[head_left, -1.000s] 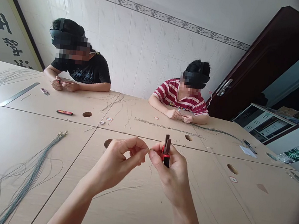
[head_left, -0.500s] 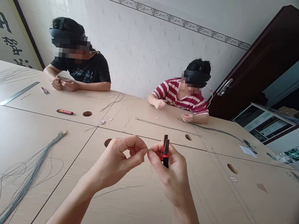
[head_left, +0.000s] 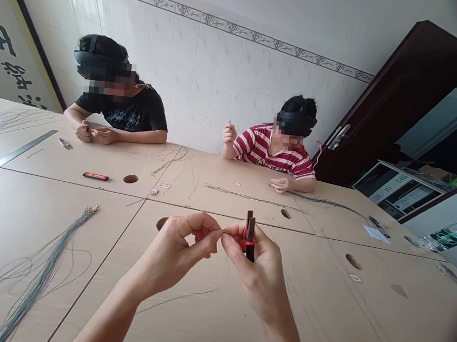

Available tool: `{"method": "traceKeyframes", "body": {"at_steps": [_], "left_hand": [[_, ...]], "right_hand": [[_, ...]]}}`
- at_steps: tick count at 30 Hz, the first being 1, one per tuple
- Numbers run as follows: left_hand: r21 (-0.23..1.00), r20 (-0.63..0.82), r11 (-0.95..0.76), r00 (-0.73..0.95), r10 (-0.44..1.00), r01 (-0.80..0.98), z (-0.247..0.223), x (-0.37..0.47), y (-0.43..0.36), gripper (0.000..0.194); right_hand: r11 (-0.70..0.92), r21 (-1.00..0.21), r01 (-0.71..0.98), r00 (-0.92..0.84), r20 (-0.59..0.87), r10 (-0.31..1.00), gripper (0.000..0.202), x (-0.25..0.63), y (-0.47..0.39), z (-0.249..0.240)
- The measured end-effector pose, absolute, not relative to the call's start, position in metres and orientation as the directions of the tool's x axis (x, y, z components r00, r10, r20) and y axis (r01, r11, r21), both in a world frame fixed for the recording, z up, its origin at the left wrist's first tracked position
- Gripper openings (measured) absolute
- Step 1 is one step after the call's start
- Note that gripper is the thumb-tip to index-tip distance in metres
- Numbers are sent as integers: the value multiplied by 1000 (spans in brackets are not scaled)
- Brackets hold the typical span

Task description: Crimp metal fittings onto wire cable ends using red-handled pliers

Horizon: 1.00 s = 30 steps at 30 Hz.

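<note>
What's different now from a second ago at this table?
The co-worker in the striped shirt has lifted one hand up, away from the wires, holding a small thin thing. That person's other hand stays low beside them. The camera wearer's left hand and right hand still pinch a tiny piece; the right keeps its grip on the pliers.

The person's bare left forearm (head_left: 111, 311) and bare right forearm (head_left: 285, 335) slant forward and inward, leading to a bare left hand (head_left: 177, 252) with curled fingers (head_left: 206, 221) in a closed pinch and a bare right hand (head_left: 257, 264) likewise pinched and curled, their tips close together.
</note>
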<state>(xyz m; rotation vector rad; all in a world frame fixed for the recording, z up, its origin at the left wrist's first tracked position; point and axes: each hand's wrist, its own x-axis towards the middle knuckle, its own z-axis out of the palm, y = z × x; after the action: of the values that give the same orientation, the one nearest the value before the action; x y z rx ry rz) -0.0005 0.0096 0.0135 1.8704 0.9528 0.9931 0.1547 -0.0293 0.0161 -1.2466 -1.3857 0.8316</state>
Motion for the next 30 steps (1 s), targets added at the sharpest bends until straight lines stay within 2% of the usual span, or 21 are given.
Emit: {"method": "traceKeyframes", "body": {"at_steps": [11, 30], "left_hand": [[883, 283, -397, 392, 876, 251, 12, -1, 11, 22], [866, 305, -424, 391, 868, 265, 9, 0, 15, 23]], "right_hand": [[238, -961, 142, 105, 254, 962, 17, 151, -25, 14], [230, -972, 41, 35, 231, 972, 16, 157, -20, 5]]}}
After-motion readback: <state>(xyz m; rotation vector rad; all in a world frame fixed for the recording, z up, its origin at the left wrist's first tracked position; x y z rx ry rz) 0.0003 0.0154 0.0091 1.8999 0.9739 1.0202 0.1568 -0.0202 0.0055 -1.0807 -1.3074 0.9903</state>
